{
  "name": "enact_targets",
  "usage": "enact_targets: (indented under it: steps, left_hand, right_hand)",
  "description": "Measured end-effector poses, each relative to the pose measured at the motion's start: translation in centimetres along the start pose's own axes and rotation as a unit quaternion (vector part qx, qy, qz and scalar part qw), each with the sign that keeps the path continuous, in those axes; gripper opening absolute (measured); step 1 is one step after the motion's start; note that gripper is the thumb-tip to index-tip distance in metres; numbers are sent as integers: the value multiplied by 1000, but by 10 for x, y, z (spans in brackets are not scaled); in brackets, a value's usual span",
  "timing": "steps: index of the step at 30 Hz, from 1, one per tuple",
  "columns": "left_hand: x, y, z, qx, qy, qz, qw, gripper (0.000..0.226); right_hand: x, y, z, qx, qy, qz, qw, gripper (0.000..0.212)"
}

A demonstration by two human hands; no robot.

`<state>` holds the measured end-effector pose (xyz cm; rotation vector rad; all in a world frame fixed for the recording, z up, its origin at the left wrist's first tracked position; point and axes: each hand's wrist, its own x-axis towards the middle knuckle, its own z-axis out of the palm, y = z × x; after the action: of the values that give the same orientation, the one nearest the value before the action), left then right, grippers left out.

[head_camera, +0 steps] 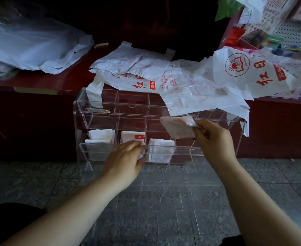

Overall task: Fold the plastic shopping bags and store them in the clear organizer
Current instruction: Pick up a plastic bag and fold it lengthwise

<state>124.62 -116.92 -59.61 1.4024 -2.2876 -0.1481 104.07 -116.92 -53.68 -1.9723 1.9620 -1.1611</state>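
On the grey stone floor (39,174), as seen from the head camera, the clear organizer (96,110) is stood against the front of a dark red counter (22,112). Its long axis runs left to right along the counter, and its tiers are stepped up towards the back. A folded bag (176,127) is pinched at its right edge between the thumb and curled fingers of the right hand (215,139). The packet is held flat and slightly tilted, its longer side lying roughly left to right and its free end pointed left, in front of the organizer's right half and above the lower row. The left hand (124,160) is laid palm down, fingers loosely straight and close together, on the front rail of the lower row at the second compartment from the left. White stored packets (100,137) are seen standing in the three leftmost compartments of that row. Unfolded bags (181,77), white with red print, are spread over the counter top, and one is draped over the organizer's upper right corner. A translucent plastic sheet (30,45) is heaped at the far left, and a pegboard (291,32) is seen at top right.
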Motion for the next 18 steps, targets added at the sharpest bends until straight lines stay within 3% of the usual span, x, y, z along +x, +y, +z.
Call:
enact_targets:
  steps: [3, 6, 9, 11, 14, 18]
  left_hand:
    - [1, -4, 3, 30, 11, 14, 999, 47]
    - [1, -6, 1, 18, 3, 31, 999, 39]
    - [1, -5, -1, 12, -8, 30, 999, 40]
    - [2, -4, -3, 7, -16, 30, 999, 43]
    - [3, -2, -5, 5, -25, 26, 999, 43]
    - [6, -1, -7, 14, -23, 35, 999, 45]
  right_hand:
    - [15, 0, 9, -63, -3, -124, 990, 20]
    - [26, -2, 24, -130, -39, -227, 964, 14]
    - [33, -2, 37, -189, -81, -272, 940, 12]
    - [36, -4, 46, -255, -140, -244, 925, 13]
    - [38, -5, 59, -298, -275, -131, 905, 29]
    - [39, -9, 68, -272, -309, -73, 909, 32]
